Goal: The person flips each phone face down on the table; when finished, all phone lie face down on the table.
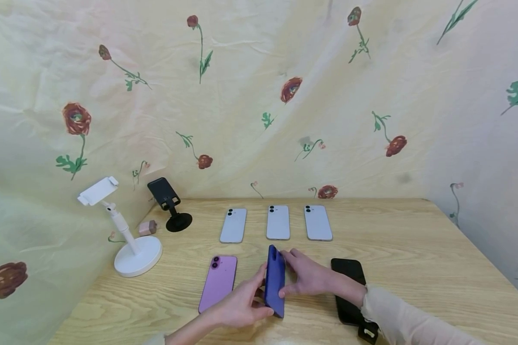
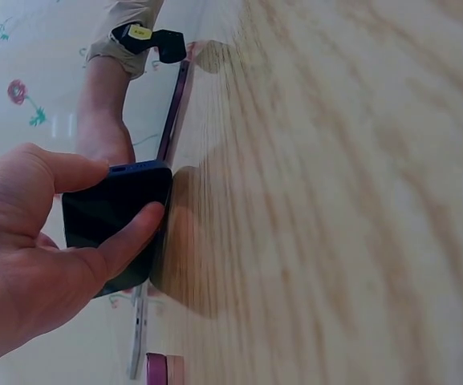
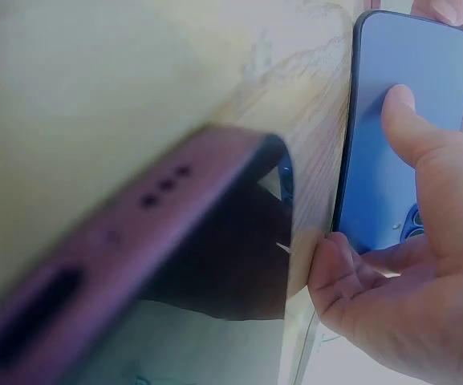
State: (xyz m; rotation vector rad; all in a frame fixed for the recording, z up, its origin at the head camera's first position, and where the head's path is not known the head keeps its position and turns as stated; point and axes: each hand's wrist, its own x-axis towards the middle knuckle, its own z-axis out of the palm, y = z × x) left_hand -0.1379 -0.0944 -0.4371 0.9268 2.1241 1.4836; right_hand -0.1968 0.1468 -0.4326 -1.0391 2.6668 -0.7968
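Note:
A blue phone (image 1: 275, 282) stands tilted up on its long edge in the middle of the table, between both hands. My left hand (image 1: 241, 303) grips its near end; in the left wrist view one finger lies across the dark screen (image 2: 103, 220). From the other side my right hand (image 1: 307, 275) holds the phone, its thumb on the blue back (image 3: 420, 64) and its fingers by the camera end. To the left lies a purple phone (image 1: 218, 285), back up. Under my right forearm is a phone with a black screen (image 1: 348, 270), partly hidden.
Three white phones, left (image 1: 233, 226), middle (image 1: 278, 223) and right (image 1: 318, 223), lie back up in a row farther off. A white phone stand (image 1: 138, 256), a black phone stand (image 1: 179, 222) and a pink charger (image 1: 147, 228) stand at the left.

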